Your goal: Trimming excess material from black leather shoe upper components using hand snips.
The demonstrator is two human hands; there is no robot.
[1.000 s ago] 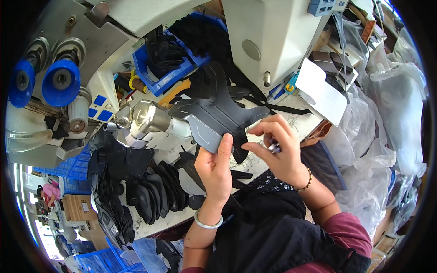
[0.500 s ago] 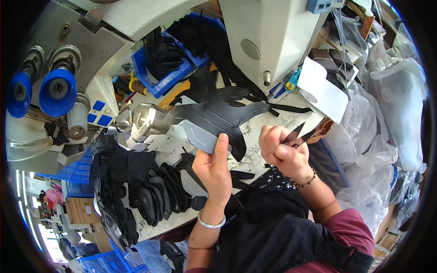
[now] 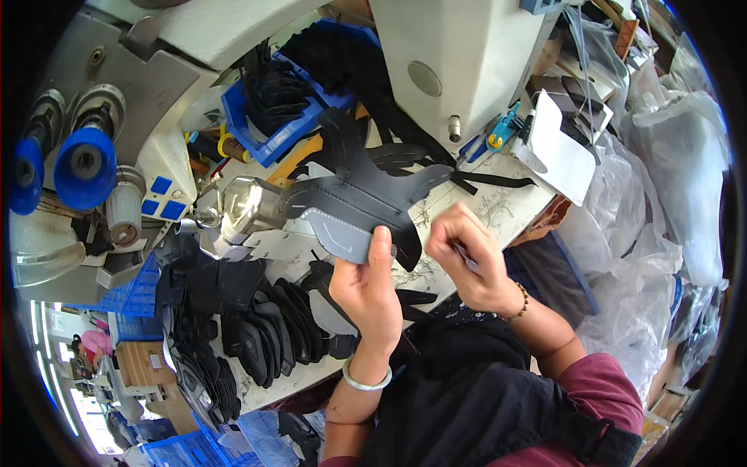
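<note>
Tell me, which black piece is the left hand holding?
The branched black piece with a grey, white-stitched panel, in the left hand; the stacked black pieces are not held.

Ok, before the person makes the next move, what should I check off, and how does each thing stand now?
1. Black piece held: ok. The left hand grips it at its grey panel.
2. Right hand clear of the piece: ok. There is a gap between them.
3. Small object in the right hand identifiable: cannot tell. The curled fingers mostly hide it.
4. White stitching in view: ok. It runs along the panel's upper edge.
5. White tabletop free of scraps: not ok. Dark, thread-like bits are scattered there.
6. Panel's underside: cannot tell. It faces away.
</note>
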